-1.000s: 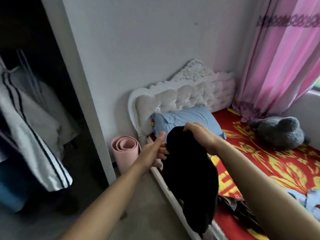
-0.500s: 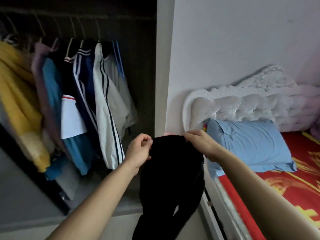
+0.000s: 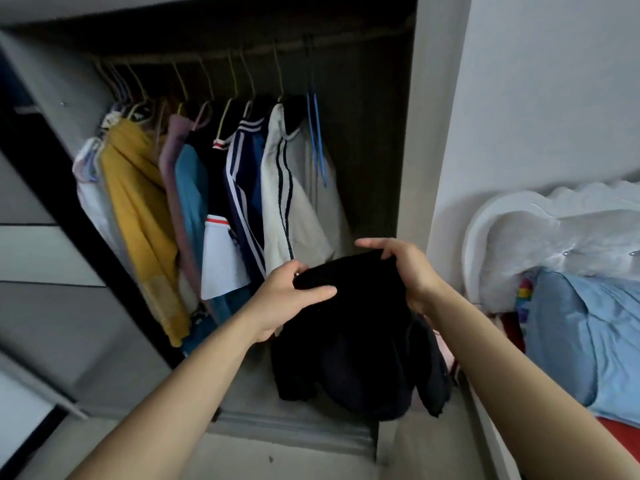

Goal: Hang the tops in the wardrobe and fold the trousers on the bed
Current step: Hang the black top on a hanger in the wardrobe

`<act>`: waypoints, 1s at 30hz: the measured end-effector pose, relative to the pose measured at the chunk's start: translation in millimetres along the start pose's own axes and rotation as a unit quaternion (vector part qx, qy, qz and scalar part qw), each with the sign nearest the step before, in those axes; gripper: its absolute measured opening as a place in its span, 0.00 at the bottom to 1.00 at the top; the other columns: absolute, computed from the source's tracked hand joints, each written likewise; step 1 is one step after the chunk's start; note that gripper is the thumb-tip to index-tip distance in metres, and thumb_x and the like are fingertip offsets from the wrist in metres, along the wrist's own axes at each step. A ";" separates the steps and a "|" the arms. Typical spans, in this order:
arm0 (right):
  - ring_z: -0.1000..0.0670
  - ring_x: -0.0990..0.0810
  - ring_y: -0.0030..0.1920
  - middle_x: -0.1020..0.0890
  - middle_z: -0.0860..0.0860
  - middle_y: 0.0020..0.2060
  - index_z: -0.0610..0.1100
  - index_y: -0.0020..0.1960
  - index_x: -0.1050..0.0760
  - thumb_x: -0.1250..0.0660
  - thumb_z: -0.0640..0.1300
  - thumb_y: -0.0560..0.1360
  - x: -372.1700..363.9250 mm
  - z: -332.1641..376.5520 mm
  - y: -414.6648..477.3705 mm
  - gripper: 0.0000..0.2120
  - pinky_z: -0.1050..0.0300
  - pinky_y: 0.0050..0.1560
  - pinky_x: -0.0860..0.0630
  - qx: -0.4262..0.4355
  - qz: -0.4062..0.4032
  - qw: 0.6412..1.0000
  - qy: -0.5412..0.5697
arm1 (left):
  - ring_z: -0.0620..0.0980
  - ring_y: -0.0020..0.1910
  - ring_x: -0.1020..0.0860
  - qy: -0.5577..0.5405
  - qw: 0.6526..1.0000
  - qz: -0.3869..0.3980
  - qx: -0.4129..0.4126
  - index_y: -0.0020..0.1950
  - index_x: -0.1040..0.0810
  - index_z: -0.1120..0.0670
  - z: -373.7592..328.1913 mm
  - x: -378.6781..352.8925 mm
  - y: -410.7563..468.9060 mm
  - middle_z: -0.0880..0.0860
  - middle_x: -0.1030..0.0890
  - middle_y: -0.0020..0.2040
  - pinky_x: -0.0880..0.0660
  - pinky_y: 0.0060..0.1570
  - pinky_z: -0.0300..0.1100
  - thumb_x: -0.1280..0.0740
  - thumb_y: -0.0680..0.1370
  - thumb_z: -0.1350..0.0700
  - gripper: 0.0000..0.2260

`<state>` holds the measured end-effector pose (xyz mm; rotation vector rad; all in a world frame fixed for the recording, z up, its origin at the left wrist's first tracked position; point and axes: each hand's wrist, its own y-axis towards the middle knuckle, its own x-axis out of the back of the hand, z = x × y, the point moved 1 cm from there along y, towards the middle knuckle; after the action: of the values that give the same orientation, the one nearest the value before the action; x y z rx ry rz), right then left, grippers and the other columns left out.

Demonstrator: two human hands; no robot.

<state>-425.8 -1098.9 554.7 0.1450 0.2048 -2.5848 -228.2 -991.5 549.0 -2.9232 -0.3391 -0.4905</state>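
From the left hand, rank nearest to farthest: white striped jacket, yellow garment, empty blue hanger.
1. White striped jacket, just above the left hand.
2. Empty blue hanger, higher, at the rail's right end.
3. Yellow garment, far left.

I have both bare forearms stretched forward and up, the left hand (image 3: 289,299) pinched closed with thumb lying flat across the black top (image 3: 360,327), the right hand (image 3: 403,268) gripping its other shoulder (fingers curled over, knuckles upward).

Bed (image 3: 620,429) (blue pillow (image 3: 585,337) on top)
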 end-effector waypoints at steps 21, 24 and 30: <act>0.51 0.22 0.57 0.20 0.55 0.50 0.56 0.61 0.21 0.44 0.64 0.76 -67.6 68.9 111.7 0.22 0.53 0.58 0.28 0.159 -0.295 0.901 -0.276 | 0.49 0.36 0.16 -0.290 0.955 0.043 0.040 0.47 0.17 0.54 -19.3 103.1 132.8 0.54 0.14 0.41 0.23 0.31 0.41 0.34 0.77 0.60 0.06; 0.50 0.24 0.60 0.22 0.51 0.57 0.55 0.64 0.23 0.45 0.63 0.80 -68.6 74.8 140.1 0.21 0.55 0.57 0.33 0.169 -0.359 0.854 -0.337 | 0.51 0.33 0.18 -0.248 0.969 -0.007 0.007 0.46 0.18 0.58 -25.3 116.3 146.8 0.54 0.17 0.37 0.23 0.32 0.41 0.34 0.76 0.56 0.07; 0.48 0.23 0.64 0.19 0.49 0.62 0.49 0.68 0.25 0.42 0.60 0.81 -80.0 91.8 193.8 0.21 0.52 0.67 0.29 0.143 -0.357 0.892 -0.239 | 0.59 0.45 0.18 -0.140 0.989 -0.015 -0.053 0.47 0.22 0.56 -16.0 125.0 152.3 0.62 0.18 0.45 0.23 0.42 0.48 0.33 0.76 0.55 0.05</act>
<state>-262.1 -1237.9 633.8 -0.5689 -0.3816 -3.2546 -80.4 -1116.6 588.4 -3.0986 -0.4046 -0.1024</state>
